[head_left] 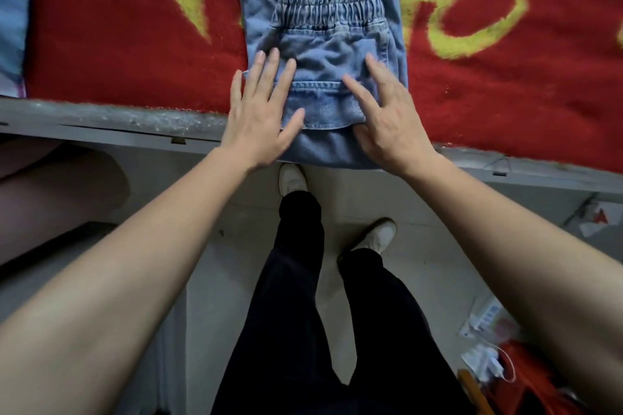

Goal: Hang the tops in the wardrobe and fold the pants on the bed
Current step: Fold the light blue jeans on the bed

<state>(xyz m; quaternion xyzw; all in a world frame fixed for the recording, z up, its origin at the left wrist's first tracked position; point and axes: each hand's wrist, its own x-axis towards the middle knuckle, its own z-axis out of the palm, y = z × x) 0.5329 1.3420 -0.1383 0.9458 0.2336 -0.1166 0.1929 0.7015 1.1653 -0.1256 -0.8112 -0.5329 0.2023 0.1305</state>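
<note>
Light blue denim elastic-waist pants (323, 54) part-folded on red-blanketed bed (128, 44); left hand (261, 111), right hand (387, 118) pressing flat, fingers spread. Final fold pending; tops unseen.

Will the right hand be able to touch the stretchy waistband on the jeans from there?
Probably yes. The right hand lies flat on the folded jeans, just short of the waistband, with only bare denim between them.
</note>
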